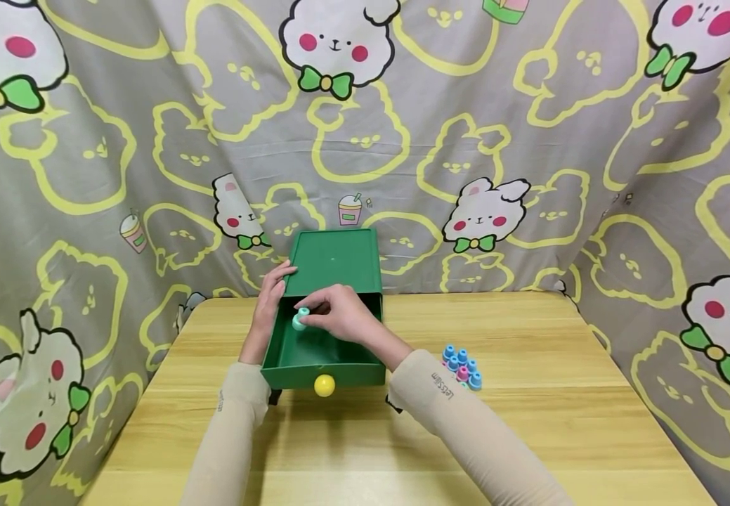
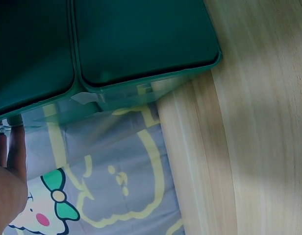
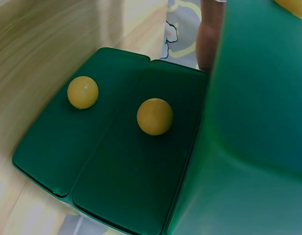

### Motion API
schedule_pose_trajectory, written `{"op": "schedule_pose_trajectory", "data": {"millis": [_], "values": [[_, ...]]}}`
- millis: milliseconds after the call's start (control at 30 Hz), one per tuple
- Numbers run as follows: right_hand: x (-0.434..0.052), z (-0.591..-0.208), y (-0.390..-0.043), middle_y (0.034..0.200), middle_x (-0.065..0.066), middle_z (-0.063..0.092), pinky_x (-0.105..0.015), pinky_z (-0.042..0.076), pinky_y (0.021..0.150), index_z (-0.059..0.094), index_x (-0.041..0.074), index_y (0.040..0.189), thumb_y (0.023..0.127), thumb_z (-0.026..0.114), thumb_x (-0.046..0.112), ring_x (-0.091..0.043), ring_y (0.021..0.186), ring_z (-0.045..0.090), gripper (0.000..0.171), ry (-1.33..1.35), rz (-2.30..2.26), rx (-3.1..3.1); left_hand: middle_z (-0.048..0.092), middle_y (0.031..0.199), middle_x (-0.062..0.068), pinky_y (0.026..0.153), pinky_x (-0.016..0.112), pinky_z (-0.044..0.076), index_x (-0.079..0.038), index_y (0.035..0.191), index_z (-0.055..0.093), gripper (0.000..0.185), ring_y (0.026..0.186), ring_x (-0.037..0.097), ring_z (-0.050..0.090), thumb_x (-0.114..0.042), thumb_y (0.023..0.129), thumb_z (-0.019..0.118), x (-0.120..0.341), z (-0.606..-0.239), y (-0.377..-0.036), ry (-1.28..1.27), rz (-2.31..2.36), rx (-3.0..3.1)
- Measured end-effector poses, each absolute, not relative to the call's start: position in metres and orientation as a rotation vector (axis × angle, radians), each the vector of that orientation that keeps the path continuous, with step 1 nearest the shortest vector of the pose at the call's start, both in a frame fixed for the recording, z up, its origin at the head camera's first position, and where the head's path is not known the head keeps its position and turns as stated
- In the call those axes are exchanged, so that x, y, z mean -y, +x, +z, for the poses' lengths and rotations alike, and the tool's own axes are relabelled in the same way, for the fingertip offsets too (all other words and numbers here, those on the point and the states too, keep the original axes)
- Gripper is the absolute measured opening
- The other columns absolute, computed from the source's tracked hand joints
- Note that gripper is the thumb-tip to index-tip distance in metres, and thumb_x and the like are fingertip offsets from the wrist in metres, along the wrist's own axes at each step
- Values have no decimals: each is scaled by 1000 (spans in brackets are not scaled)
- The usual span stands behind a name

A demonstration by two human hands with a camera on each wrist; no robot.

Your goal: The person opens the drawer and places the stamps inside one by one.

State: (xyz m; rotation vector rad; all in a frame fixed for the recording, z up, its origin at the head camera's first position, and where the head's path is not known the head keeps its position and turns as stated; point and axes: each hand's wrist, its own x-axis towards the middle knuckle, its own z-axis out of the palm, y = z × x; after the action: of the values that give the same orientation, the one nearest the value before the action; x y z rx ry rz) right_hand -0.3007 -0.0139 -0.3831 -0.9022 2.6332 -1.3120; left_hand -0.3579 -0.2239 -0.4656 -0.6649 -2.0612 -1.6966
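My right hand (image 1: 339, 315) pinches a mint stamp (image 1: 301, 319) above the open green drawer (image 1: 322, 351); my left hand (image 1: 271, 299), fingers straight, steadies its left wall.

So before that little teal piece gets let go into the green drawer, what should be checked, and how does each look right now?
1. Green drawer pulled open: ok.
2. Right hand pinching the teal piece over the drawer: ok.
3. Left hand resting on the green box, steadying it: ok.
4. Drawer floor beneath the piece free: cannot tell.
5. Remaining blue and pink pieces close on the wooden table: ok.
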Motion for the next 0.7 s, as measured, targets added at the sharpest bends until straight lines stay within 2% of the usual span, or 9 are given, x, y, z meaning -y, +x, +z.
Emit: {"op": "schedule_pose_trajectory", "data": {"millis": [300,533,700], "values": [[14,-383,-299,111,-1,78,-25,57,82,78,12,122,96,74,21,-11,95,73,27,-888,-1224,-2671,32,163,26,124,57,14,8,142,52,42,155,36,24,-11,109,34,224,-466,-359,-672,-1693,2051],[15,-385,-300,109,-2,77,-25,57,83,77,12,122,97,74,20,-12,95,72,27,-878,-1165,-2698,34,165,17,125,58,14,5,144,52,44,155,33,25,-16,109,34,223,-465,-356,-658,-1724,2066],[17,-387,-301,108,-1,78,-25,56,84,78,12,120,97,74,21,-11,95,72,26,-900,-1127,-2726,33,165,21,124,58,14,7,143,52,44,155,35,24,-15,109,33,223,-465,-356,-663,-1717,2054]]}}
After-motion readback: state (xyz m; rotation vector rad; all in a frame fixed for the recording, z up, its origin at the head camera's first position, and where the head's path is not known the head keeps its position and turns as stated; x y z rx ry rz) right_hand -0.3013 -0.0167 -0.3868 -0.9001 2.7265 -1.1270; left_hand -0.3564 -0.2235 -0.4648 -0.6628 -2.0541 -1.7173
